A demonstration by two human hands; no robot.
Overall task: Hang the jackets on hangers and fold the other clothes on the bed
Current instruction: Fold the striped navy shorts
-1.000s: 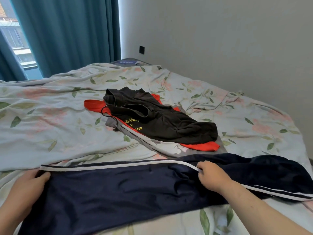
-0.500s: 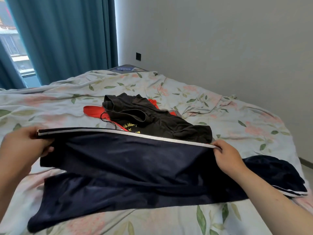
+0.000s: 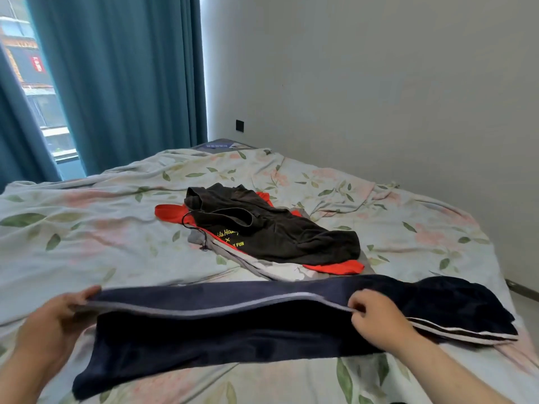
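Noted: left hand (image 3: pixel 55 319) grips the trousers (image 3: pixel 227 333) by the end of their striped edge; right hand (image 3: pixel 376 322) pinches the same edge (hands well apart). Trousers lie across the near bed (image 3: pixel 87 243). Advised: hold that edge taut, lay seams matched, then smooth

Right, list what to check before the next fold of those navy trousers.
1. Left hand grips the left end of the navy trousers: ok.
2. Right hand pinches the white stripe with its fingers: ok.
3. Stripe straight between the two hands: not ok, it waves.
4. Cloth beyond the right hand lying flat: not ok, it is bunched on the bedspread.
5. Both trouser legs lined up edge to edge: cannot tell.
6. Trousers apart from the grey garment at the near side of the pile: cannot tell.
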